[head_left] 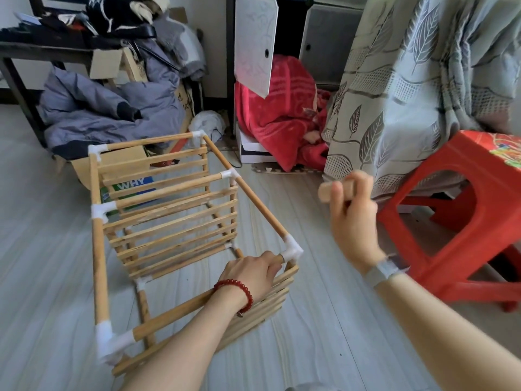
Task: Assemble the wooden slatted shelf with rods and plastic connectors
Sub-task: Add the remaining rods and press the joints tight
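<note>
Head cam: left hand [253, 273] is wrapping tight around a round wooden rod [180, 311] right by the white plastic corner connector [291, 251]. Right hand [352, 210] is gripping a short wooden dowel [327, 191] up in the air, beside the slatted shelf frame [169, 221] that's lying on pale plank flooring [324, 320].
</note>
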Tool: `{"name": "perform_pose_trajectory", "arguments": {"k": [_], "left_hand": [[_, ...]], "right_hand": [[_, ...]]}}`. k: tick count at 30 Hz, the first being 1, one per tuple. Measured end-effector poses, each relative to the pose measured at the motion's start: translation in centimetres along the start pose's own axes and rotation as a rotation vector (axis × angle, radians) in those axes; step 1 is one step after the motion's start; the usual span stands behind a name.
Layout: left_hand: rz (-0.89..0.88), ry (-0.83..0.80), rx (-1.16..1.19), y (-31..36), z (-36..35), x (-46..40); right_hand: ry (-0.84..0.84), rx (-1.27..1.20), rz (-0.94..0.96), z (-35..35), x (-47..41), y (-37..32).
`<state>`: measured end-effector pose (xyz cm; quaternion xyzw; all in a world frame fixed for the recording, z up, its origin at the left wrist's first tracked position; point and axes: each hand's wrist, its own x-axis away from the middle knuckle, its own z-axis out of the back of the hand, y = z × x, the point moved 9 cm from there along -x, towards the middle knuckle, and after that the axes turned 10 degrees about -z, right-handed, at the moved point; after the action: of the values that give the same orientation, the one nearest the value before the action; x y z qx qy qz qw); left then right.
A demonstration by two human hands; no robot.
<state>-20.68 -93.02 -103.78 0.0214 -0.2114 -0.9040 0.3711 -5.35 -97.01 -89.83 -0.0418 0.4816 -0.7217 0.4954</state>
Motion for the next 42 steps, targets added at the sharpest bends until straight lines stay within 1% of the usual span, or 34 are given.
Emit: {"name": "perform_pose_trajectory", "arguments": {"k": [1, 2, 3, 4, 5, 6, 8, 9, 10, 11, 12, 13, 14, 15, 16, 18, 19, 20, 21, 22, 23, 24, 27, 31, 34, 36, 39, 42], "left_hand": [[-0.005, 0.010, 0.006, 0.0, 0.2, 0.0], [-0.010, 0.016, 0.014, 0.0, 0.2, 0.0], [-0.015, 0.018, 0.020, 0.1, 0.2, 0.1], [-0.014, 0.016, 0.022, 0.1, 0.2, 0.2], [-0.012, 0.021, 0.016, 0.1, 0.4, 0.1], [-0.001, 0.030, 0.006, -0.2, 0.7, 0.0], [0.017, 0.022, -0.006, -0.5, 0.5, -0.1], [0.019, 0.014, -0.004, -0.5, 0.3, 0.0], [0.020, 0.012, 0.000, -0.4, 0.2, 0.1], [0.021, 0.016, 0.000, -0.5, 0.2, 0.2], [0.018, 0.019, -0.003, -0.5, 0.1, 0.3], [0.012, 0.023, -0.007, -0.4, 0.1, 0.3], [0.011, 0.017, -0.007, -0.3, 0.0, 0.4], [0.014, 0.016, -0.003, -0.3, 0.1, 0.3], [0.019, 0.012, -0.004, -0.5, 0.2, 0.2], [0.019, -0.005, -0.018, -0.7, 0.0, 0.0], [0.015, -0.007, -0.024, -0.6, -0.2, 0.0], [0.013, 0.003, -0.025, -0.6, -0.2, 0.0], [0.007, 0.022, -0.031, -0.4, -0.2, 0.1], [-0.004, 0.043, -0.042, -0.2, -0.1, 0.3], [-0.020, 0.064, -0.058, 0.2, 0.0, 0.5], [-0.039, 0.079, -0.076, 0.4, 0.2, 0.6], [-0.057, 0.112, -0.105, 0.3, 0.8, 1.1], [-0.006, 0.039, -0.140, -1.6, 0.3, 3.0], [0.061, -0.031, -0.114, -2.9, 0.4, 4.3], [0.087, -0.043, -0.093, -2.9, 0.5, 4.4], [0.107, 0.048, -0.107, -2.1, 2.8, 3.3], [0.113, 0.186, -0.137, -1.2, 7.8, 1.1]], "right_hand": [[-0.136, 0.037, -0.078, -2.1, 1.8, 1.5], [-0.299, 0.143, -0.129, -4.3, 4.0, 3.0], [-0.400, 0.266, -0.104, -5.3, 5.1, 4.2], [-0.419, 0.344, -0.050, -5.0, 4.7, 4.5], [-0.366, 0.337, -0.030, -4.1, 3.0, 4.1], [-0.259, 0.271, -0.006, -2.6, 1.0, 3.0], [-0.002, 0.058, 0.025, 0.7, -1.3, 0.4], [0.055, -0.001, 0.029, 1.2, -1.1, -0.1], [0.008, 0.003, 0.018, 0.0, -0.1, 0.2], [-0.126, 0.067, -0.017, -2.4, 1.9, 1.2], [-0.282, 0.194, -0.037, -4.8, 4.2, 2.2], [-0.385, 0.329, 0.002, -6.2, 5.3, 2.9], [-0.414, 0.405, 0.049, -6.2, 4.9, 2.8], [-0.369, 0.396, 0.070, -5.5, 3.1, 2.2], [-0.271, 0.300, 0.083, -3.9, 1.3, 0.6], [-0.003, 0.049, 0.105, -0.2, -0.6, -2.6], [0.069, -0.030, 0.115, 0.7, -0.3, -2.9], [0.034, -0.032, 0.104, -0.1, 0.6, -2.2], [-0.107, 0.060, 0.058, -2.3, 2.4, -0.9], [-0.285, 0.179, -0.002, -4.7, 4.4, 0.8], [-0.392, 0.262, -0.047, -6.1, 5.7, 2.6], [-0.410, 0.264, -0.092, -6.4, 5.8, 3.9], [-0.374, 0.058, -0.190, -5.3, 4.4, 4.3], [-0.436, 0.021, -0.298, -5.9, 5.4, 5.2], [-0.402, -0.090, -0.414, -6.2, 5.8, 6.5], [-0.368, -0.179, -0.469, -6.1, 5.8, 6.7], [-0.317, -0.276, -0.475, -4.7, 4.7, 5.6], [-0.251, -0.309, -0.443, -2.4, 2.5, 4.3]]}}
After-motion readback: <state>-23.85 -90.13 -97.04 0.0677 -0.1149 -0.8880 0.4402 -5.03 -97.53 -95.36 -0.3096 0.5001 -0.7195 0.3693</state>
